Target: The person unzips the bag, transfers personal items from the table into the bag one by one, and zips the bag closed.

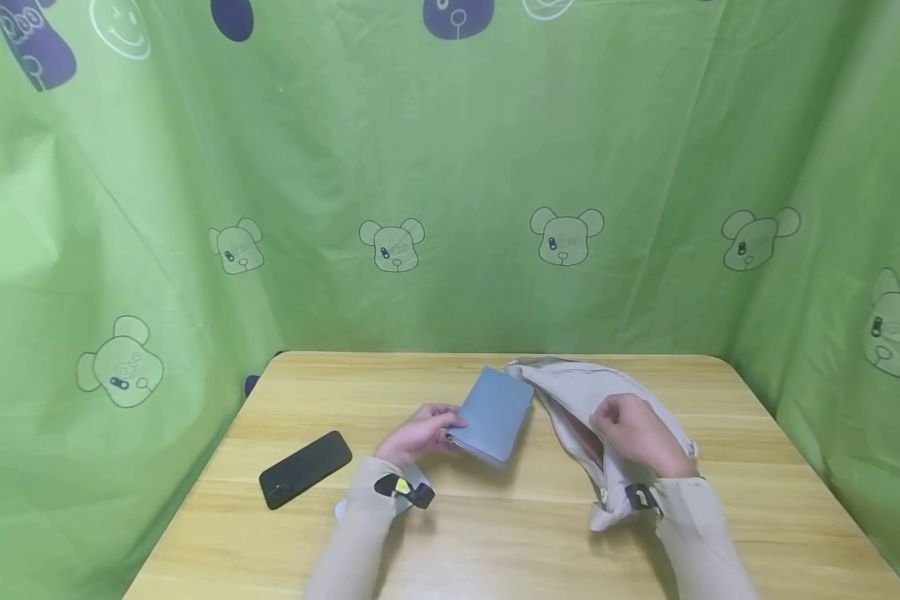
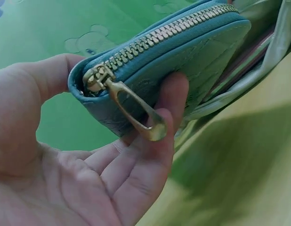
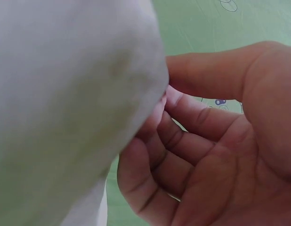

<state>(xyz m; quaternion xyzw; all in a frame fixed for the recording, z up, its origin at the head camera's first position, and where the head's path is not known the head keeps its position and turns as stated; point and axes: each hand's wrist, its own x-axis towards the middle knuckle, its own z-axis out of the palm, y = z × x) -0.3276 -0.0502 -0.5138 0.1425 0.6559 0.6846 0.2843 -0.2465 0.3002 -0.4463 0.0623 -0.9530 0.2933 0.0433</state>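
Note:
In the head view a blue zip wallet (image 1: 492, 414) is held up above the table by my left hand (image 1: 420, 434), thumb on one face and fingers on the other. The left wrist view shows its gold zipper (image 2: 164, 32) closed, with the pull tab (image 2: 138, 110) hanging over my fingers. To the right lies a pale cloth bag (image 1: 581, 383), its mouth parted towards the wallet. My right hand (image 1: 640, 433) pinches the edge of the bag's opening. The cloth (image 3: 75, 94) hides some of those fingertips in the right wrist view.
A black phone (image 1: 305, 469) lies on the wooden table (image 1: 495, 550), left of my left forearm. Partly covered by that wrist is a pale, flat item (image 1: 417, 478). Green printed curtains (image 1: 465, 300) stand around the back and sides.

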